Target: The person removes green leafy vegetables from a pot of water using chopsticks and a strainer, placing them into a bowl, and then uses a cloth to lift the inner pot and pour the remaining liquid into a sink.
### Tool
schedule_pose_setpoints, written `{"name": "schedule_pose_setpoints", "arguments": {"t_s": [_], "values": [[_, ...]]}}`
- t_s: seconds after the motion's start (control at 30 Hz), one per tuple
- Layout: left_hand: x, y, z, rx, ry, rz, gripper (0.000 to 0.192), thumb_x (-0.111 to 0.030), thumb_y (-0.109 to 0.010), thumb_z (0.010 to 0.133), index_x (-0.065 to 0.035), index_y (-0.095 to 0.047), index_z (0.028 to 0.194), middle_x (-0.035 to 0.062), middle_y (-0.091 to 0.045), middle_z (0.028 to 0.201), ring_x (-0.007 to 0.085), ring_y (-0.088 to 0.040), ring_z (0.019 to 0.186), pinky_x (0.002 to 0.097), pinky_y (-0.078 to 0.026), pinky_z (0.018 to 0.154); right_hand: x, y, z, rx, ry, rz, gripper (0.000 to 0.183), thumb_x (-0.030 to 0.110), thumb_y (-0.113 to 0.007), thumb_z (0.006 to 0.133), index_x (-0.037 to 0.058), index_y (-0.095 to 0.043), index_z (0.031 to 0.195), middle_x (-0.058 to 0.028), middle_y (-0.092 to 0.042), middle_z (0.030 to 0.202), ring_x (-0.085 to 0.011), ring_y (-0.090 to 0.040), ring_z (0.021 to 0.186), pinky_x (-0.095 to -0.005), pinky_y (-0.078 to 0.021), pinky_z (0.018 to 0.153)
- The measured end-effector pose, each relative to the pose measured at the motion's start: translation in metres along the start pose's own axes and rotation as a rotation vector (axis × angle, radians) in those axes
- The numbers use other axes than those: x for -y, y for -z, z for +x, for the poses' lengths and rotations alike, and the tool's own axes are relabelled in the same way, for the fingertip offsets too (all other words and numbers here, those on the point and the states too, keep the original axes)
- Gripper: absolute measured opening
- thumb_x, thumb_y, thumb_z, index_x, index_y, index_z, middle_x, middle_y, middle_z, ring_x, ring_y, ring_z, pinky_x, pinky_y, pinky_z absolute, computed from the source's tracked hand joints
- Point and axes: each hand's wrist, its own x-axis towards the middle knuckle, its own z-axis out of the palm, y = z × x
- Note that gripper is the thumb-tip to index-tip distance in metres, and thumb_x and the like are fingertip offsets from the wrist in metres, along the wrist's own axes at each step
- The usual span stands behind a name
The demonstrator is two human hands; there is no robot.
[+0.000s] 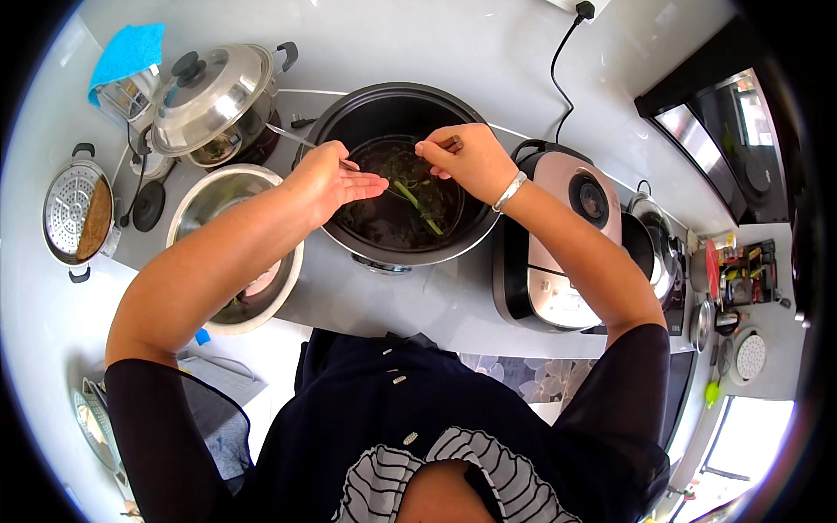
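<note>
A wide black cooking pot stands on the counter before me, with dark liquid in it. A green stalk and dark leafy greens float there. My left hand is over the pot's left side, fingers stretched out. Between its thumb and palm runs a thin metal utensil; its other end is hidden by the hand. My right hand, with a silver bracelet at the wrist, hovers over the pot's right side. Its thumb and fingertips are drawn together; whether something small is between them is unclear.
Left of the pot are a steel bowl with food in it, partly behind my forearm, and a lidded steel pot. A perforated steamer pan lies farther left. A pink-and-black rice cooker stands close on the right, below a hanging cord.
</note>
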Motion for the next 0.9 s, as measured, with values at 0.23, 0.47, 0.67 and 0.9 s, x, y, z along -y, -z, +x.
{"name": "schedule_pose_setpoints", "arguments": {"t_s": [0.23, 0.47, 0.67, 0.9], "values": [[0.001, 0.016, -0.021, 0.083, -0.097, -0.036, 0.03, -0.012, -0.036, 0.086, 0.011, -0.034, 0.105, 0.0386, -0.047, 0.112, 0.043, -0.058, 0.103, 0.0457, -0.048, 0.095, 0.009, -0.005, -0.019, -0.117, 0.212, -0.041, 0.021, 0.021, -0.063, 0.085, 0.0003, -0.068, 0.083, -0.0135, -0.062, 0.073, -0.0268, -0.059, 0.064, -0.0336, -0.0461, 0.059], [0.007, 0.028, -0.049, 0.126, -0.25, -0.027, 0.039, -0.018, -0.039, 0.089, 0.012, -0.042, 0.114, 0.0314, -0.055, 0.11, 0.0371, -0.059, 0.104, 0.0437, -0.046, 0.097, 0.044, -0.011, -0.047, -0.259, 0.354, -0.212, 0.015, 0.016, -0.063, 0.084, 0.0025, -0.066, 0.078, -0.0105, -0.055, 0.066, -0.0275, -0.055, 0.059, -0.0363, -0.0447, 0.056], [0.013, 0.038, -0.066, 0.184, -0.325, -0.043, 0.042, -0.02, -0.037, 0.091, 0.011, -0.04, 0.119, 0.0304, -0.056, 0.11, 0.0359, -0.06, 0.103, 0.0425, -0.047, 0.096, 0.063, -0.027, -0.07, -0.355, 0.412, -0.295, 0.008, 0.011, -0.064, 0.084, 0.0029, -0.066, 0.083, -0.01, -0.057, 0.07, -0.027, -0.056, 0.058, -0.0345, -0.0457, 0.054], [-0.001, 0.044, -0.075, 0.277, -0.349, -0.05, 0.041, -0.019, -0.038, 0.09, 0.011, -0.041, 0.118, 0.0312, -0.056, 0.109, 0.0365, -0.06, 0.102, 0.0432, -0.047, 0.095, 0.091, -0.035, -0.084, -0.427, 0.383, -0.349, 0.008, 0.01, -0.065, 0.083, 0.0021, -0.066, 0.084, -0.01, -0.057, 0.07, -0.0233, -0.054, 0.055, -0.033, -0.0439, 0.052]]}}
